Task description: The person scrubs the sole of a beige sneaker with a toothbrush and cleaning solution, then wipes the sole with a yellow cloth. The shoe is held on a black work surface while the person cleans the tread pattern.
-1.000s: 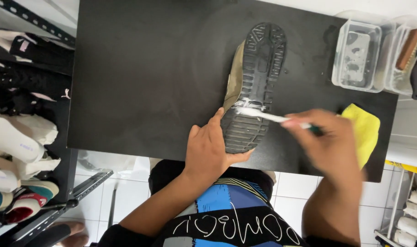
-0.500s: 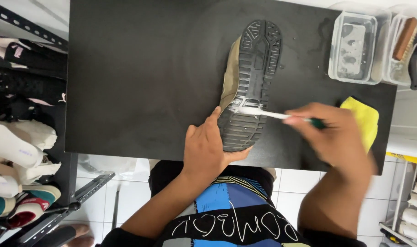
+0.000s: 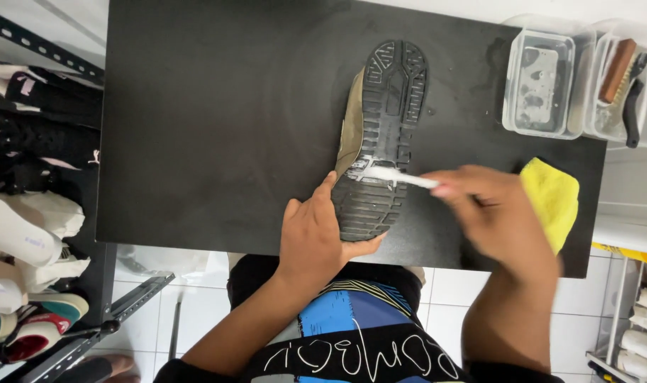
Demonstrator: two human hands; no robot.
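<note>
Shoe [image 3: 383, 135] sole-up, left hand [image 3: 313, 237] gripping heel; right hand [image 3: 497, 216] fingers pinching brush [image 3: 398, 175].

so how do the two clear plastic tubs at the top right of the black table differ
The nearer clear plastic tub holds cloudy, greyish water with foam patches; the outer clear plastic tub at the table's edge holds a wooden-backed brush and a black-handled tool. The nearer tub sits fully on the black table; the outer one is partly cut off by the frame. Both are rectangular, transparent, lidless, and stand side by side.
</note>
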